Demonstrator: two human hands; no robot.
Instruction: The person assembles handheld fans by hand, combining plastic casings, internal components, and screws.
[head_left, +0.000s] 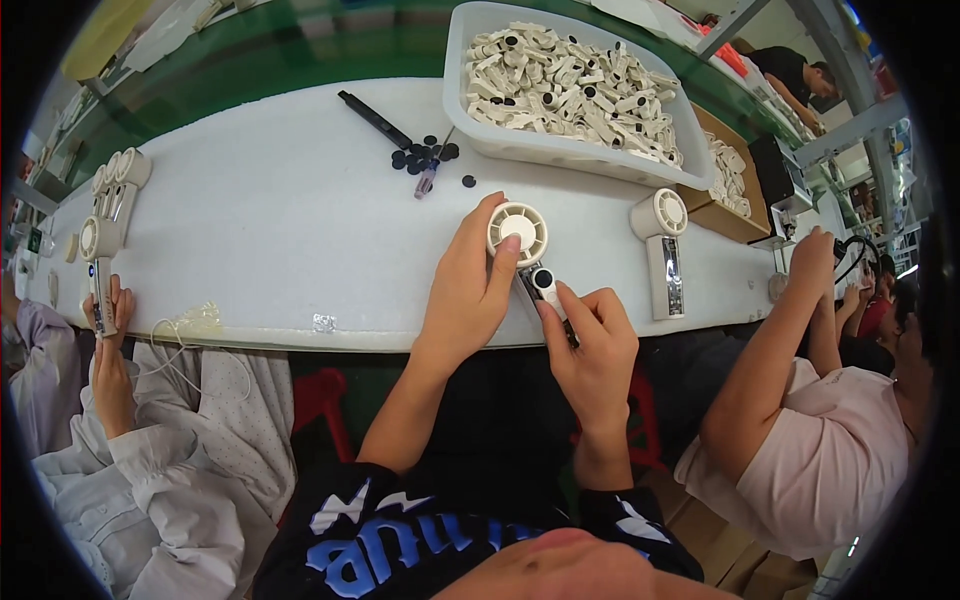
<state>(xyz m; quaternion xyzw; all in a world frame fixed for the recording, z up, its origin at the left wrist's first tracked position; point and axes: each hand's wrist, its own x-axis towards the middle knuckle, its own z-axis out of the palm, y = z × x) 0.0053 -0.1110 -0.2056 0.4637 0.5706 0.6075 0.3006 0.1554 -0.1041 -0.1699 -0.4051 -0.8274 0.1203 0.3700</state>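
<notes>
A small cream hand-held fan (pixel 519 233) lies on the white table (pixel 260 220) in front of me, round head away from me. My left hand (pixel 466 290) wraps around the fan's head, thumb and forefinger on its rim. My right hand (pixel 592 345) grips the fan's handle (pixel 543 283), thumb beside a dark button on it. Both forearms come up from the lower edge over the table's front edge.
A white bin (pixel 480 140) of several cream fan parts stands at the back. Black round buttons (pixel 422 155), a black stick (pixel 375 120) and a small screwdriver (pixel 428 180) lie left of it. Another fan (pixel 662 250) lies to the right. Co-workers sit on both sides.
</notes>
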